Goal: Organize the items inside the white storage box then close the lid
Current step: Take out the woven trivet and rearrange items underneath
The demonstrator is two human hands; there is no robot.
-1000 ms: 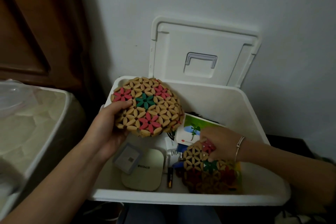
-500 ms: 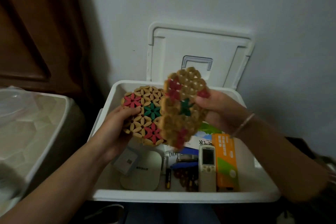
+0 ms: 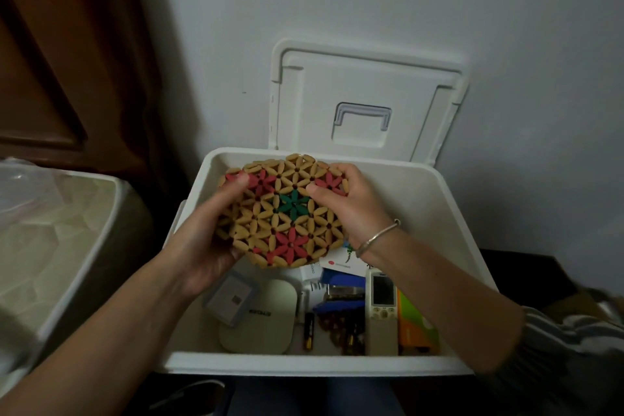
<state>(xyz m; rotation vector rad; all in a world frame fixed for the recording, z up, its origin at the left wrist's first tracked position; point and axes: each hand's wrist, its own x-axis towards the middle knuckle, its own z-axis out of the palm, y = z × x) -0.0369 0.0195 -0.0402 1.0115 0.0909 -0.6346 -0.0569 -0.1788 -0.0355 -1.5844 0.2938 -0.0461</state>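
Over box (image 3: pixel 432 213), hands (image 3: pixel 202 240) (image 3: pixel 351 209) clasp trivet (image 3: pixel 287 213) (maybe two).

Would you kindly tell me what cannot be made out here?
Head view:
- Floor of white storage box behind woven trivet: hidden by it, left hand, right hand.
- Label on cream device: too small.
- Print on orange packet: blurred, edge under right forearm.

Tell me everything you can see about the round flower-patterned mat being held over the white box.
The mat is round and flat, made of oval, wood-like beads joined into petal shapes. Most are tan; three flowers are red and the centre one is green. It is held tilted toward the camera, above the open box. The left hand grips its left edge, the right hand its upper right, thumbs on its face.
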